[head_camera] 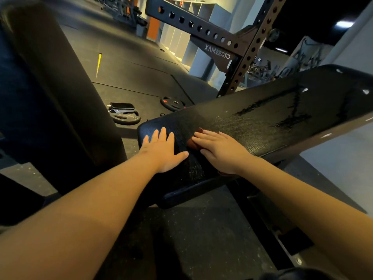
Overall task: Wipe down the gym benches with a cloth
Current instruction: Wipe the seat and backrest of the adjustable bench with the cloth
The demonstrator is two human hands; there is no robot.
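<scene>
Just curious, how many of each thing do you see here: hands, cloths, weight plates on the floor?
Hands: 2, left hand, right hand
Cloth: 1, under the right hand
Weight plates: 2, on the floor
Total: 5

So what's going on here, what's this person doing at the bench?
A person is wiping a black gym bench. The right hand presses flat on a reddish-brown cloth near the end of the pad, and the left hand rests flat on the pad beside it. Wet streaks show farther along the pad. On the floor beyond, a phone lies on a weight plate.
</scene>
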